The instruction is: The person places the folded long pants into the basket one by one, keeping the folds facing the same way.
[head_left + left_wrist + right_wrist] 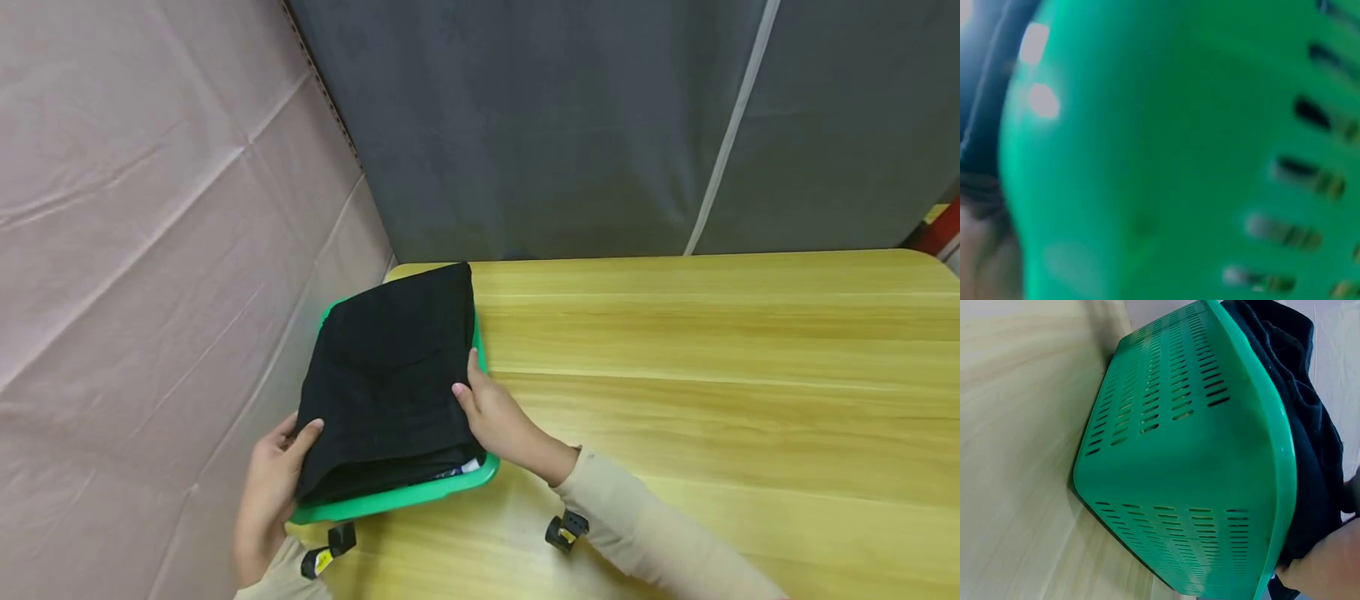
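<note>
A folded black garment (393,367) lies over the top of a green plastic basket (397,498), covering most of its opening. My left hand (268,479) holds the garment's left edge, thumb on top and the other fingers mostly hidden at the side. At the right edge my right hand (498,417) grips it, thumb over the cloth and one finger pointing along the side. From the right wrist, the basket's slotted wall (1172,456) shows, with dark layered cloth (1297,419) bulging above the rim. The left wrist view is filled by a blurred basket wall (1179,150).
The basket stands on a wood-grain table (712,400) at its left end. A pale pink draped wall (150,250) rises close beside it. Dark grey curtain (555,125) hangs behind the table's back edge. Something red (941,229) shows at the far right.
</note>
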The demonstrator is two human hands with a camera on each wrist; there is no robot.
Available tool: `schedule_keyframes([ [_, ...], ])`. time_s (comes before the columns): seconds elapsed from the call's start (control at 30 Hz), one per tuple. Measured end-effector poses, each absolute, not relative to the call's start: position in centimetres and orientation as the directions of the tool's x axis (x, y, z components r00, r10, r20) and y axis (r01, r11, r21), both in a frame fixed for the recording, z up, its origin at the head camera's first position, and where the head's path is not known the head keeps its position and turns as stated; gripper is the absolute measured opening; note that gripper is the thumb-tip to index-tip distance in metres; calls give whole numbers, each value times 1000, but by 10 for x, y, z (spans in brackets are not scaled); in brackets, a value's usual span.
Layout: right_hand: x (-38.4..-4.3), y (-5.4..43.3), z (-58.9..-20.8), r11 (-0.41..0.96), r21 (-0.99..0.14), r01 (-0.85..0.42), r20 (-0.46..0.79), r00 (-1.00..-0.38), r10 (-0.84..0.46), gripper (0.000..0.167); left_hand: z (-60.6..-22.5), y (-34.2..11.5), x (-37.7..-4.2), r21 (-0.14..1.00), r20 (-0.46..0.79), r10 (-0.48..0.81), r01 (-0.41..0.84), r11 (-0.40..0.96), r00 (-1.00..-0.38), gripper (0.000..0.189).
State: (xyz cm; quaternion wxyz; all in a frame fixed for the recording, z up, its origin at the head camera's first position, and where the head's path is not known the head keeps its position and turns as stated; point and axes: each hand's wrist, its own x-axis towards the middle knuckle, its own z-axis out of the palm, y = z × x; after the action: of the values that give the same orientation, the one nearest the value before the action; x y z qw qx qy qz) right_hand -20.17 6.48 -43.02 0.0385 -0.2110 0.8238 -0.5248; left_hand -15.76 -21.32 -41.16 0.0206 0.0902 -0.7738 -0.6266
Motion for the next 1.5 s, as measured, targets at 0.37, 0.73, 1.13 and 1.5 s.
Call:
schedule_keyframes([
  [0.37, -195, 58, -441, 410, -846, -339, 169, -902, -398, 65, -411, -221, -151, 770, -3, -36, -26, 637, -999, 40],
  [0.73, -188, 59, -447, 605, -753, -259, 98, -953, -286, 58, -419, -224, -153, 727, -119, 5, -84, 682, -993, 43],
  [1.13, -186, 58, -446, 593, -783, -188, 8, -956, -292, 57, -419, -220, -151, 735, -123, 6, -87, 672, -992, 44],
  [1.5, -188, 60, -452, 434, -873, -220, 59, -933, -355, 58, -421, -220, -153, 753, -143, 19, -96, 651, -990, 43],
])
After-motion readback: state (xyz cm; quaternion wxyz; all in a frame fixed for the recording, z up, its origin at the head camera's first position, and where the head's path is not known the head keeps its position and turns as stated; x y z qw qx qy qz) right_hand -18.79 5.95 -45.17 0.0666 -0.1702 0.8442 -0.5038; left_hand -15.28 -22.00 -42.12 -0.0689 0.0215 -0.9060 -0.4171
